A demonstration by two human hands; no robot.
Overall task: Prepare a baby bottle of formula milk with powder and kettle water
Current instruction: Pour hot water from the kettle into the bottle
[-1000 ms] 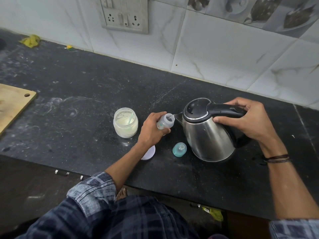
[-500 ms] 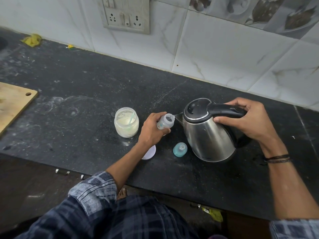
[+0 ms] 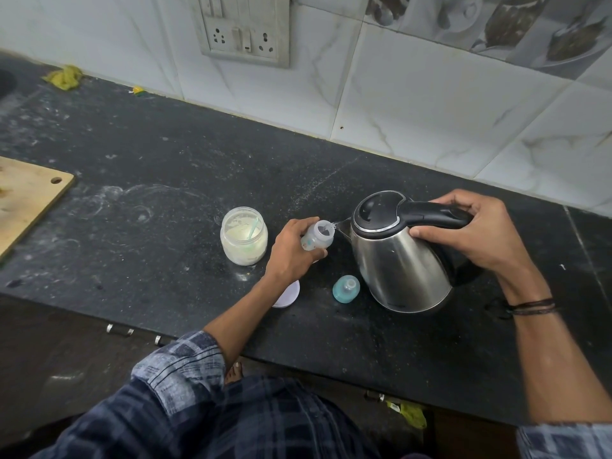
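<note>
My left hand (image 3: 291, 251) grips a small clear baby bottle (image 3: 318, 238), open at the top and tilted toward the kettle. My right hand (image 3: 477, 233) holds the black handle of a steel kettle (image 3: 397, 260), which leans left with its spout at the bottle's mouth; a thin stream of water runs into the bottle. An open glass jar of pale powder (image 3: 244, 235) with a scoop inside stands to the left of my left hand. The teal bottle cap with its teat (image 3: 346, 288) lies on the counter in front of the kettle.
A white lid (image 3: 287, 294) lies partly under my left wrist on the black stone counter (image 3: 165, 167). A wooden cutting board (image 3: 26, 197) sits at the far left. A tiled wall with a socket panel (image 3: 245, 31) runs behind. The counter's front edge is near my body.
Both hands, the bottle and the kettle stay almost as they were. The view has drifted slightly.
</note>
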